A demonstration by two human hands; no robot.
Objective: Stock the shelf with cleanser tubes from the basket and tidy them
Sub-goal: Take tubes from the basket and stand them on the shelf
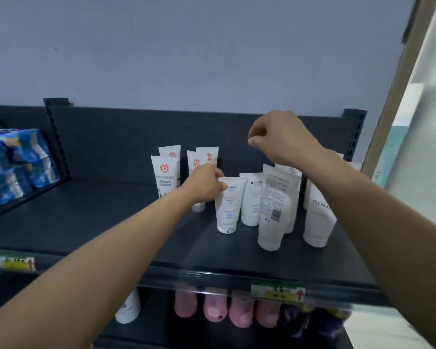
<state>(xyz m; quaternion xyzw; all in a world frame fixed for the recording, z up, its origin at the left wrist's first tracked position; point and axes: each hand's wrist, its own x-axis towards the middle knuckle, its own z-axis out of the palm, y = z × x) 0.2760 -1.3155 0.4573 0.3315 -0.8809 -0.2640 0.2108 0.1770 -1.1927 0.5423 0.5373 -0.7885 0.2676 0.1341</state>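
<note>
Cleanser tubes (pixel 251 200) stand cap-down in a cluster on the dark shelf (pixel 98 217). I see my left grip (pixel 205 185) pinching the top edge of the front white tube with blue print (pixel 228 207). My right grip (pixel 282 139) hovers above the taller white tubes (pixel 275 197), fingers curled on nothing. Red-emblem tubes (pixel 164 176) stand behind the left grip; blue packs (pixel 15 162) sit far left.

A shop: dark shelf (pixel 111 222) with price labels (pixel 277 292), stocked tubes (pixel 249 200).

Head camera faces the shelf (pixel 106 222) from close.
</note>
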